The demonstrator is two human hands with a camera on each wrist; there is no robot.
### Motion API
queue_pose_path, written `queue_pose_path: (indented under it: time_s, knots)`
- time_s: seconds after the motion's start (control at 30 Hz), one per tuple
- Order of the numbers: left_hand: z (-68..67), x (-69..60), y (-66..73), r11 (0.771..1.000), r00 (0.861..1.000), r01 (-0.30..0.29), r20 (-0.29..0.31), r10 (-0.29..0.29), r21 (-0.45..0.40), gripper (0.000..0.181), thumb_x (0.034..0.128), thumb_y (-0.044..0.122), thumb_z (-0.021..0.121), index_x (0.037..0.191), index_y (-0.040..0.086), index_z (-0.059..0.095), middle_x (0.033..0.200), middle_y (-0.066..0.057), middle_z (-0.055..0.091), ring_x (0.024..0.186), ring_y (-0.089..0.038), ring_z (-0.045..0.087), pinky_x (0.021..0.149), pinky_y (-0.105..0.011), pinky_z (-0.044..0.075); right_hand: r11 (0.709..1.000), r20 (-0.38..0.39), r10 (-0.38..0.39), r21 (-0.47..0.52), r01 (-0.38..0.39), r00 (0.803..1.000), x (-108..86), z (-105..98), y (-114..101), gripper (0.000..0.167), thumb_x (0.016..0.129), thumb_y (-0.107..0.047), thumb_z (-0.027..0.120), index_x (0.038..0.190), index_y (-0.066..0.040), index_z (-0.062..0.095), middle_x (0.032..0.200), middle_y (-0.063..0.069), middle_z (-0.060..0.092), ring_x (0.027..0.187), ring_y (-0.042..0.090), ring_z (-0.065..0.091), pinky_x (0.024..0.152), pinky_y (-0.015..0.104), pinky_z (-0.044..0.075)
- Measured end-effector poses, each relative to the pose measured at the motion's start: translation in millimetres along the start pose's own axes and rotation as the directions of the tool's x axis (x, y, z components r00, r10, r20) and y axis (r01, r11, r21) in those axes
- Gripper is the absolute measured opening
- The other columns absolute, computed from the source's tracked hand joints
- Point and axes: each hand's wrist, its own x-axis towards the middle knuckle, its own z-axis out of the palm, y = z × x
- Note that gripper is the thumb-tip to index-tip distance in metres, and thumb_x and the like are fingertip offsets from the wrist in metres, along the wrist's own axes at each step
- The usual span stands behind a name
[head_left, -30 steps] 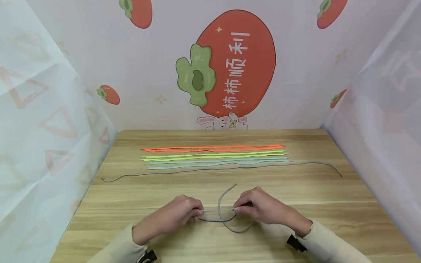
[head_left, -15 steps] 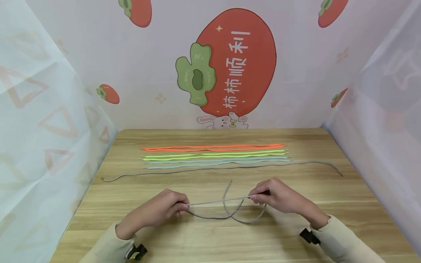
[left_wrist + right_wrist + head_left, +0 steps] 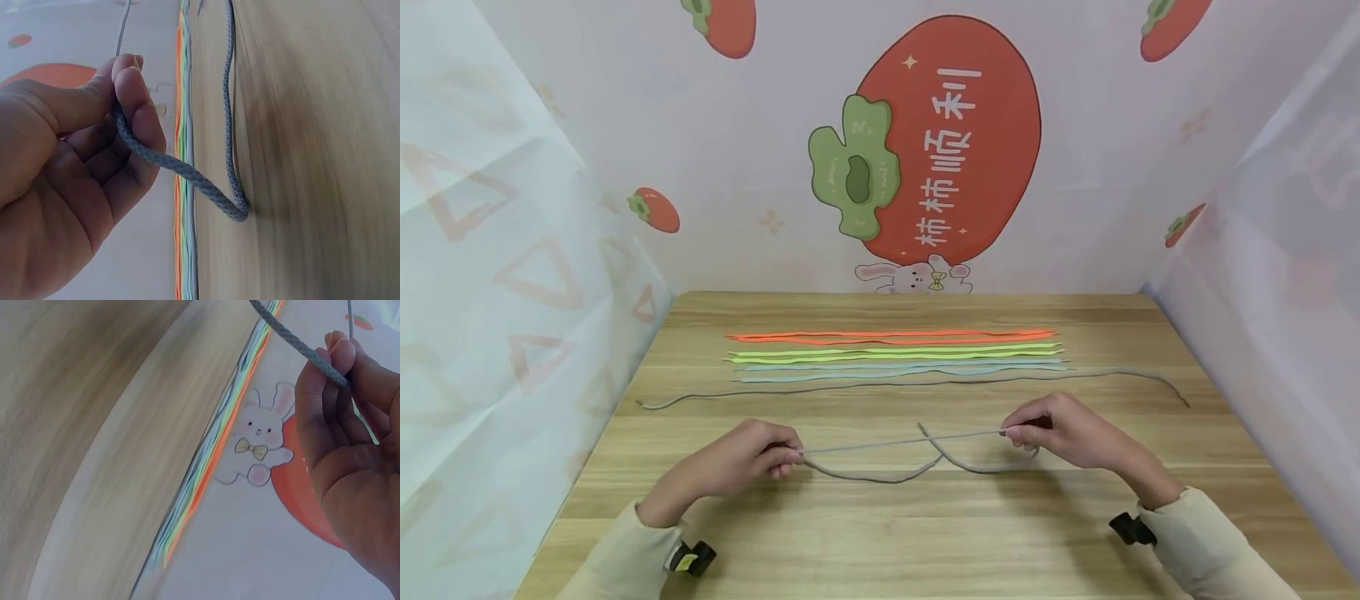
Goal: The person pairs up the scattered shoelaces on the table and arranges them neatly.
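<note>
A grey shoelace (image 3: pixel 880 444) is stretched between two hands above the table, sloping slightly up to the right in the head view. My left hand (image 3: pixel 741 458) pinches it between thumb and fingers; past the grip, a loose tail (image 3: pixel 194 178) droops onto the table and curves toward the middle. My right hand (image 3: pixel 1067 432) pinches the other end of the taut stretch. From there a second tail (image 3: pixel 977 469) hangs and runs back to the left, its tip (image 3: pixel 921 427) near the taut part. In the head view the two tails meet or cross near the middle.
Behind the hands, another grey lace (image 3: pixel 850 386) lies across the table (image 3: pixel 880 542). Beyond it lie light blue laces (image 3: pixel 895 369), yellow-green laces (image 3: pixel 891 353) and orange laces (image 3: pixel 891 337) in rows. A printed wall (image 3: pixel 737 150) closes the back, with white sheets on both sides.
Both hands have moved apart and farther from the body, drawing the lace between them into a longer straight stretch. The loose tails have slid and spread with them.
</note>
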Motion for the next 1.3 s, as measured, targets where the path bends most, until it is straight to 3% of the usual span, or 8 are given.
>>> queue_pose_path:
  time_s: [0.3,0.67,0.93,1.3]
  knots:
    - [-16.5,-11.8,-20.3,0.994,0.997,0.081,0.011,-0.081,-0.066,0.021,0.1080,0.014,0.059,0.096,0.002,0.071,0.079,0.002,0.064,0.072,-0.003,0.059,0.063,-0.027,0.055,0.999,-0.033,-0.035,-0.028,0.034,0.999,-5.8,-18.0,18.3,0.017,0.104,-0.010,0.066,0.107,0.001,0.078,0.088,0.014,0.076,0.075,0.016,0.073,0.066,0.032,0.062]
    - [-33.4,-27.3,-43.4,0.996,0.998,0.062,-0.011,-0.063,-0.065,0.021,0.1084,0.016,0.059,0.096,0.003,0.071,0.079,0.000,0.066,0.072,-0.002,0.060,0.064,-0.028,0.056,0.996,-0.088,0.026,-0.088,-0.034,0.996,-23.4,-40.8,42.8,0.014,0.103,-0.009,0.066,0.107,-0.001,0.078,0.081,0.009,0.072,0.067,0.013,0.062,0.059,0.030,0.055]
    - [-44.9,-37.6,-58.2,0.994,0.997,0.072,-0.001,-0.072,-0.082,0.019,0.1079,0.014,0.060,0.097,0.002,0.071,0.081,-0.001,0.065,0.073,-0.002,0.060,0.064,-0.028,0.056,0.992,-0.122,0.028,-0.118,-0.043,0.992,-36.4,-59.9,57.9,0.014,0.102,-0.005,0.067,0.108,0.000,0.078,0.085,0.007,0.074,0.070,0.011,0.064,0.061,0.031,0.056]
    - [-62.3,-48.6,-76.2,0.994,0.998,0.061,-0.017,-0.063,-0.093,0.019,0.1080,0.009,0.058,0.098,-0.002,0.070,0.080,-0.001,0.064,0.073,-0.001,0.059,0.061,-0.028,0.055,0.971,-0.219,0.081,-0.202,-0.126,0.972,-57.3,-81.1,80.6,0.009,0.099,-0.001,0.070,0.103,-0.001,0.079,0.079,0.000,0.069,0.069,0.003,0.060,0.061,0.027,0.055]
